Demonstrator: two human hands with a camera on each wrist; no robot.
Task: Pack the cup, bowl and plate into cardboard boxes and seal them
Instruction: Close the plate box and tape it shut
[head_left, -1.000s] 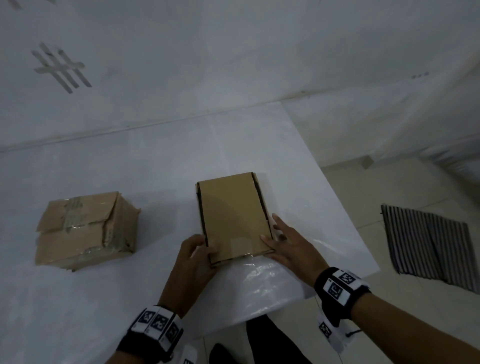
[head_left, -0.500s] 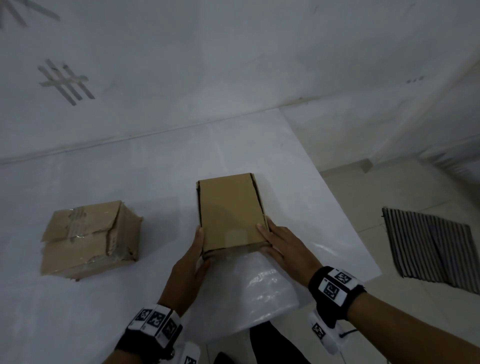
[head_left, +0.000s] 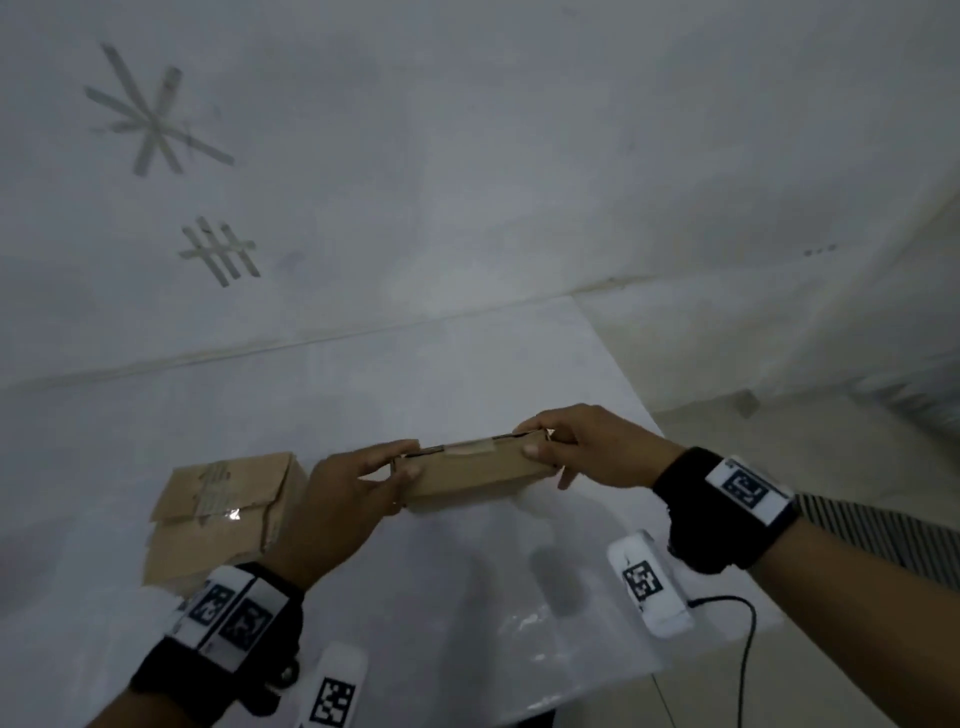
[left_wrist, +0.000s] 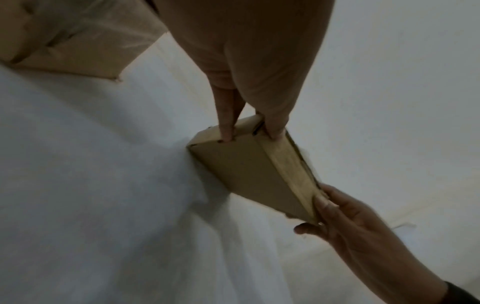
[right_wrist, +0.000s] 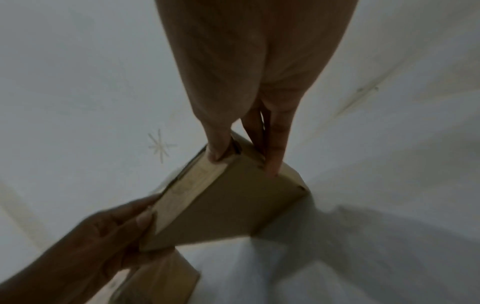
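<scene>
A flat brown cardboard box (head_left: 475, 470) is held above the white tabletop (head_left: 441, 364), gripped at its two short ends. The left hand (head_left: 343, 499) is curled round the left end, thumb on the near face and fingers on the end. The right hand (head_left: 592, 447) pinches the right end in the same way. A strip of clear tape (head_left: 470, 446) is seen along the box's top edge. No writing can be read on it. A second, creased and taped cardboard box (head_left: 223, 514) rests on the tabletop to the left. Black wristbands (head_left: 722, 514) with square printed markers are worn.
</scene>
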